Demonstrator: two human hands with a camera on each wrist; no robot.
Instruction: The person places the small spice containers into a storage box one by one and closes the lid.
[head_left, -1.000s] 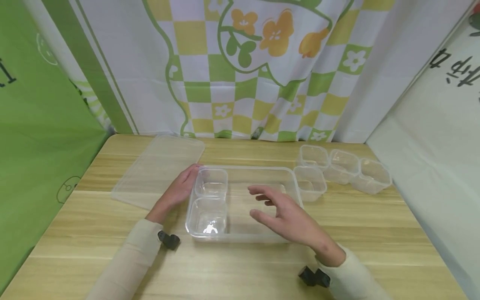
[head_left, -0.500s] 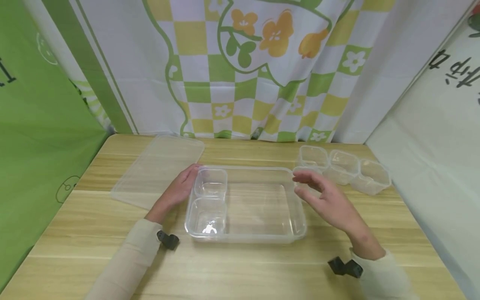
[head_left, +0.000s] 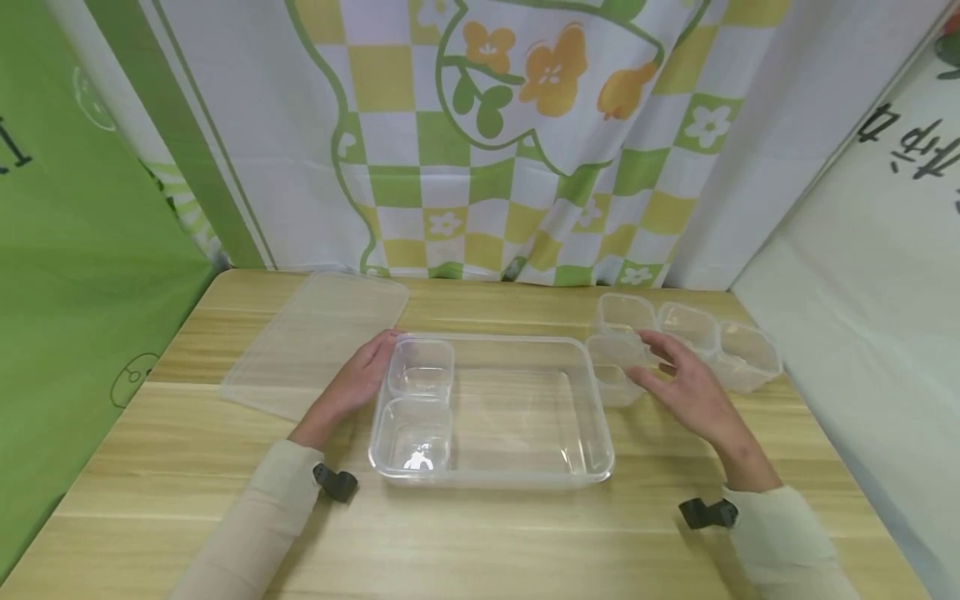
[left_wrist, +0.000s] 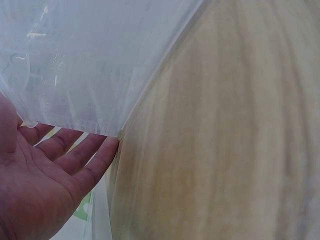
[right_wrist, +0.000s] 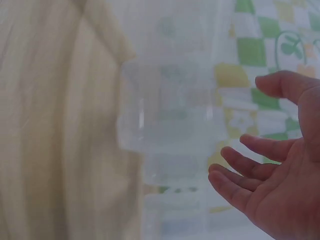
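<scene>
In the head view a clear rectangular plastic box (head_left: 517, 425) sits mid-table, two small clear containers (head_left: 422, 367) lined up inside its left end. My left hand (head_left: 362, 371) touches the box's far left corner. The left wrist view has its fingers (left_wrist: 92, 167) fairly straight against the plastic. My right hand (head_left: 686, 392) is at the right side of a loose small container (head_left: 618, 383), just right of the box. Thumb and fingers stand apart in the right wrist view, where the hand (right_wrist: 285, 175) shows nothing gripped. Contact with that container is unclear.
Behind my right hand, several more small clear containers (head_left: 626, 315) stand in a row at the back right. A flat translucent lid (head_left: 315, 333) lies at the back left of the wooden table (head_left: 480, 550). A patterned curtain (head_left: 525, 167) hangs behind.
My right hand has moved from above the box rightward to the loose small container beside it. The left hand stays at the box's corner. The box has barely moved.
</scene>
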